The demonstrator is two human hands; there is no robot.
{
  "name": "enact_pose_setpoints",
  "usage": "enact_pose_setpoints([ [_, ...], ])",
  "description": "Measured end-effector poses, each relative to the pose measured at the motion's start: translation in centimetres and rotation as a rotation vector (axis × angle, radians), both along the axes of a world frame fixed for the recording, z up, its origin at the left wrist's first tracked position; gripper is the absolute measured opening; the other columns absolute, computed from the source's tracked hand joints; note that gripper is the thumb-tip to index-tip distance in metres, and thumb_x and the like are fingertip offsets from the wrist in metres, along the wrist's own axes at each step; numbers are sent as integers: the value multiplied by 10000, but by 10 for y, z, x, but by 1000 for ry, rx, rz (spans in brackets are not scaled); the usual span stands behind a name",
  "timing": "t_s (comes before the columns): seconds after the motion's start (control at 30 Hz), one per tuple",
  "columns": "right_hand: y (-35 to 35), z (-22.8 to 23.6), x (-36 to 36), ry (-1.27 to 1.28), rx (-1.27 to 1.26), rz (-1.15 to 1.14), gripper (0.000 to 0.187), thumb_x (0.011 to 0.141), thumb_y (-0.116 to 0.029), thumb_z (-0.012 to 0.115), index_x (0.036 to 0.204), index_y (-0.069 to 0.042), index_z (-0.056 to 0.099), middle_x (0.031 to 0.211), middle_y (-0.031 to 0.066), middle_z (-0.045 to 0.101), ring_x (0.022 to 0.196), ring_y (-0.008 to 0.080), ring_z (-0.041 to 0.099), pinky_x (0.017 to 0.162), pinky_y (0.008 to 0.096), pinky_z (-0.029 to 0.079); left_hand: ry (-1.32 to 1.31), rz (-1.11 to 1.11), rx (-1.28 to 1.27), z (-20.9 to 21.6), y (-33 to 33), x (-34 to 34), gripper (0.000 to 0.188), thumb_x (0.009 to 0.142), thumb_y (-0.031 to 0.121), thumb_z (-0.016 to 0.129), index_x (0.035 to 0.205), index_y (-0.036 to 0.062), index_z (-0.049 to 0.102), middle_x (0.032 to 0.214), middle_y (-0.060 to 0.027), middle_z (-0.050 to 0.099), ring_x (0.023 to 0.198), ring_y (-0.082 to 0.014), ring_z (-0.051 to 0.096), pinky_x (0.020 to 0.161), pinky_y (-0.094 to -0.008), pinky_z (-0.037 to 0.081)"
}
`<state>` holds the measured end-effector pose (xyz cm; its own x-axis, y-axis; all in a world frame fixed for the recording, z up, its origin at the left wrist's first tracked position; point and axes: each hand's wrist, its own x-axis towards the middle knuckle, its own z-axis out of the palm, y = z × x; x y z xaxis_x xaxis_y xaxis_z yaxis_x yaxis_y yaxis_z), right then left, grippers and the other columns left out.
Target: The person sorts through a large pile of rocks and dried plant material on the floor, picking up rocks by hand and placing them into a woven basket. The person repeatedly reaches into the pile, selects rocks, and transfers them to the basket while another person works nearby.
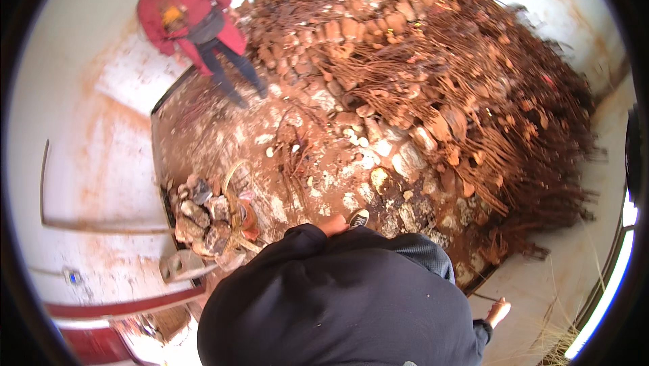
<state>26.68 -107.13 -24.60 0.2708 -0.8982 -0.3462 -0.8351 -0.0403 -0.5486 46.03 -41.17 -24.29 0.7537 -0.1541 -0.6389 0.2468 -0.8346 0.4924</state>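
Note:
My left hand [334, 225] shows just past the dark sleeve at my front, beside my dark shoe [359, 218] with its pale toe. Its fingers are small and smeared, and nothing can be made out in them. Out to my right side hangs my right hand [499, 312], apart from everything around it. No held thing is visible there, but the fingers are too blurred to read. Ahead and to the right rises a large heap [419, 75] of reddish-brown thin sticks and rounded lumps.
A person in a red coat [193, 11] with a dark bag stands at the far left by the heap. Stones [195, 212] lie piled at left near a hoop-shaped pale strip [231, 180]. Pale rubble [409, 159] dots the brown ground [263, 163]. White walls [115, 183] surround it.

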Motion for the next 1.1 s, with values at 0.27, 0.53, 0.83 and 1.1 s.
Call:
enact_pose_setpoints([
  [0.27,-19,107,37,112,-267,114,417,840,-330,498,564,-18,489,434,69,440,296,165,336,279,292,277,-56,106,-124,-27,-34,26,323,730,285,564,774,-29,626,745,-222,612,731,-370,604,663,-438,468],
  [0.53,118,305,95,199,-994,1013,187,842,-111,529,1018,-99,591,792,137,511,743,272,511,611,386,425,-162,2,-614,-89,-61,67,297,698,266,621,523,34,565,500,-69,546,439,-173,518,460,-339,410],
  [0.83,236,450,158,-301,-454,553,297,887,-138,492,603,-54,475,485,-73,358,407,-7,314,360,178,211,92,115,-636,-58,-109,113,468,640,274,791,927,-41,599,788,-89,625,701,-154,577,617,-260,465],
  [1.1,243,583,167,-193,-1041,883,315,932,-282,421,712,-82,524,487,-51,352,391,20,280,375,184,226,303,138,-856,23,-183,184,918,646,420,755,1302,-52,319,1285,-204,415,1196,-277,394,977,-381,316],
])
